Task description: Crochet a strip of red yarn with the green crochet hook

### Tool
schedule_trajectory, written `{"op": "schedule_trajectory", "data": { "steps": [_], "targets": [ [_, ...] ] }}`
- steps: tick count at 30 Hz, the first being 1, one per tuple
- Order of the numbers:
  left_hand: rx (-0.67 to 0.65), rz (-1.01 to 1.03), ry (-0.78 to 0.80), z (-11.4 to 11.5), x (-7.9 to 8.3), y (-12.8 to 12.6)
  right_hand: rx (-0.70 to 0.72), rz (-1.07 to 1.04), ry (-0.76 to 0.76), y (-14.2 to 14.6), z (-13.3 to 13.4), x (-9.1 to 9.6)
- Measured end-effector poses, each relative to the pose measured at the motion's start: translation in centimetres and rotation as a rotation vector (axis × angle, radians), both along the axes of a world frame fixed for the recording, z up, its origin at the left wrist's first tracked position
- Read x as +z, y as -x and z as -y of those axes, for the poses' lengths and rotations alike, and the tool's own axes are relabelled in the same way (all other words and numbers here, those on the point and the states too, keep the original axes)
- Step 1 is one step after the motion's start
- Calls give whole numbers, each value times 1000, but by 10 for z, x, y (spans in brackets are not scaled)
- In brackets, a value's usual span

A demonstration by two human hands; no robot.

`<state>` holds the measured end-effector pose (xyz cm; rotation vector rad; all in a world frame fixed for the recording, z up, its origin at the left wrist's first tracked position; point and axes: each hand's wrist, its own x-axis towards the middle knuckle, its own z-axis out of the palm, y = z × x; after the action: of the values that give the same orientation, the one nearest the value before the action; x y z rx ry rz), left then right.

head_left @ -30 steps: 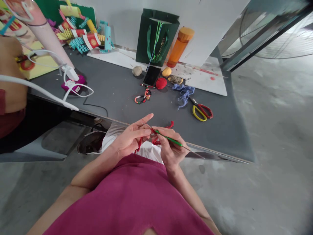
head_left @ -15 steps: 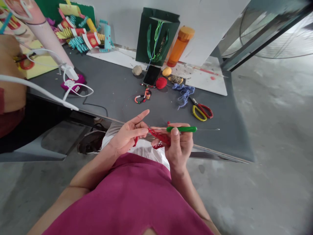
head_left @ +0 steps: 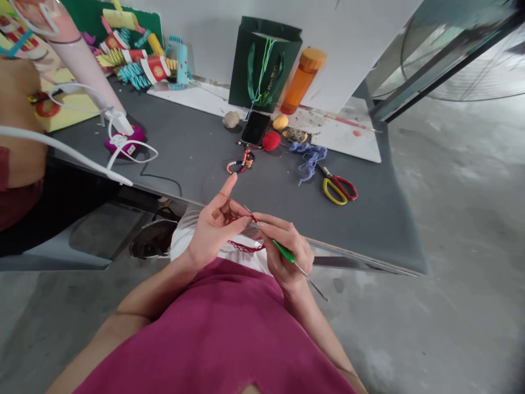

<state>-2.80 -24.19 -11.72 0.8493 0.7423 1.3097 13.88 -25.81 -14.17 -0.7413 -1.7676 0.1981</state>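
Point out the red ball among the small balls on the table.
The red ball, right beside the black phone; the other two are the yellow ball and the beige ball.

Left hand [head_left: 215, 230] is up around 11 o'clock, index finger [head_left: 228, 190] sticking out; right hand [head_left: 287, 251] curled into a pinch around 1 o'clock, both forearms angled in.

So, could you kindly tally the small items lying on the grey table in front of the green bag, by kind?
Balls: 3 (tan ball, yellow ball, red ball)
Phone: 1
Beaded strand: 1
Coiled brown piece: 1
Blue yarn tangle: 1
Scissors: 1
Total: 8
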Motion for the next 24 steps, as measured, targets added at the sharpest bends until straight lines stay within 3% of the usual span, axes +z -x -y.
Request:
{"op": "schedule_trajectory", "data": {
  "steps": [3, 8, 16, 24],
  "targets": [
    [6, 6, 4, 0, -2, -1, -62, 12, -39, 4, 1, -1],
    [1, 6, 8, 0, -2, -2, -46, -7, -55, 6, 3, 0],
    [-40, 67, 3, -2, -3, -2, 94, -231, 167, 8, 3, -2],
    [2, 42, 11, -2, -4, -3, 65, -465, 369, 24, 7, 2]
  ]
}}
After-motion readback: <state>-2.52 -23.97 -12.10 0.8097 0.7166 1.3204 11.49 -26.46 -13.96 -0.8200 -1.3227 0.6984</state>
